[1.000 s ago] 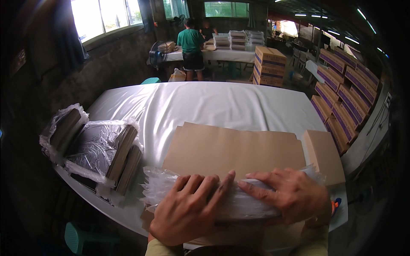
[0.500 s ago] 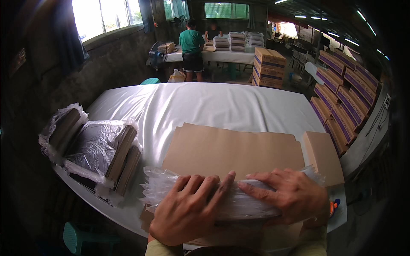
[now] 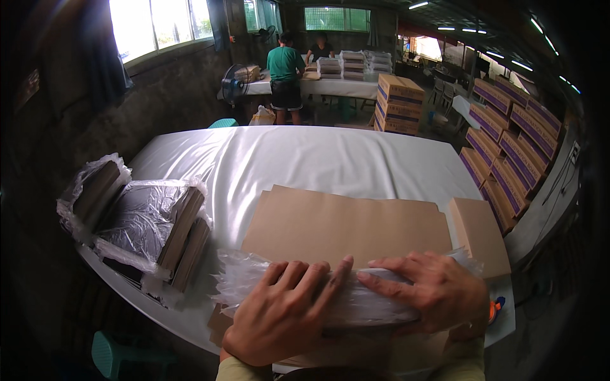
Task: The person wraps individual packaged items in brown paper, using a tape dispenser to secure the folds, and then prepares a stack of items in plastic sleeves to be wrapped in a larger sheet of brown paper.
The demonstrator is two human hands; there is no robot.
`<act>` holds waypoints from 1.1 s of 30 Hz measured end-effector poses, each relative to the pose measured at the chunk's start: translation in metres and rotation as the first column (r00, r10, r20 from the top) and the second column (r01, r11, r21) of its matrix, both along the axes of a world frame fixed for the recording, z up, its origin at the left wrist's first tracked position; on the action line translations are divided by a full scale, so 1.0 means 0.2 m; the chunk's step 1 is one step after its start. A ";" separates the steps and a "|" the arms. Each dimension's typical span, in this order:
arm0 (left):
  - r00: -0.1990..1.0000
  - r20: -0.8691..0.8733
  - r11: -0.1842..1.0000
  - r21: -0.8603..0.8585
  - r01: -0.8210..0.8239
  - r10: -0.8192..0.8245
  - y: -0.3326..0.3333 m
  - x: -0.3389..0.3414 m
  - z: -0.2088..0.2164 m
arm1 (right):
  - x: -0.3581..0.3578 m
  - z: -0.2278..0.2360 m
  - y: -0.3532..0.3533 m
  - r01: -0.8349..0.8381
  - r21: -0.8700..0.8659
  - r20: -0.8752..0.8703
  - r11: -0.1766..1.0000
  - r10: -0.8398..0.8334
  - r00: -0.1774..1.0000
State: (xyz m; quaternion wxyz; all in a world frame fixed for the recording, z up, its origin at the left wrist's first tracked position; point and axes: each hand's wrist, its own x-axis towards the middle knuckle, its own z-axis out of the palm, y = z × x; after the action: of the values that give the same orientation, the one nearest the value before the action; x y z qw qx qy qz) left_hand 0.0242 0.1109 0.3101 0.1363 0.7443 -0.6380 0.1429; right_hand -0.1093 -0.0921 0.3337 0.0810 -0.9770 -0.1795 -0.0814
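A bundle of clear plastic bags or sleeves (image 3: 375, 305) lies crosswise in front of me, its left edge crumpled and uneven. Over the left part of it rests my left hand (image 3: 283, 311), fingers bent across the top. My right hand (image 3: 438, 293) grips the right part, its fingers pointing inward toward the left ones. Both thumbs and the underside of the bundle are mostly hidden. Beneath and beyond the bundle lie flat brown board sheets (image 3: 346, 222), with a corner also showing under my left wrist.
Plastic-wrapped board stacks (image 3: 149, 219) occupy the table's left side. A brown board stack (image 3: 480, 228) lies at right, near a small orange-and-blue object (image 3: 496, 310). A green stool (image 3: 111, 355) is below left. Cartons (image 3: 511, 149) are piled right; two people work at a far table.
Both hands keep nearly the same hold on the plastic bundle. The view has shifted very slightly, and the people at the far table have moved a little.
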 end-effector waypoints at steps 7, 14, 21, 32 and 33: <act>1.000 0.001 1.000 0.004 -0.006 0.006 0.00 0.00 0.00 | 0.00 0.00 0.00 0.003 0.006 -0.012 1.000 -0.003 1.000; 1.000 -0.015 1.000 0.002 -0.002 0.002 0.00 -0.01 0.00 | -0.01 0.00 0.00 0.007 0.013 -0.007 1.000 -0.007 1.000; 1.000 -0.031 1.000 0.005 -0.005 0.005 0.01 -0.01 0.01 | -0.01 0.00 0.00 -0.001 0.011 -0.008 1.000 0.001 1.000; 0.998 -0.048 0.998 -0.048 -0.044 0.042 0.00 -0.02 0.00 | 0.00 -0.03 -0.01 -0.035 0.052 0.037 0.998 0.034 0.999; 0.998 -0.048 0.998 -0.052 -0.040 0.038 0.00 -0.02 -0.01 | 0.00 -0.03 -0.01 -0.044 0.035 0.046 0.998 0.043 0.998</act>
State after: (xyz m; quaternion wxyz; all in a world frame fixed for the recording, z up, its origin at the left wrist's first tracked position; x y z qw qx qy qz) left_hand 0.0198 0.1100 0.3088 0.1680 0.7558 -0.6160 0.1450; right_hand -0.1102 -0.0945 0.3274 0.0965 -0.9692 -0.2009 -0.1048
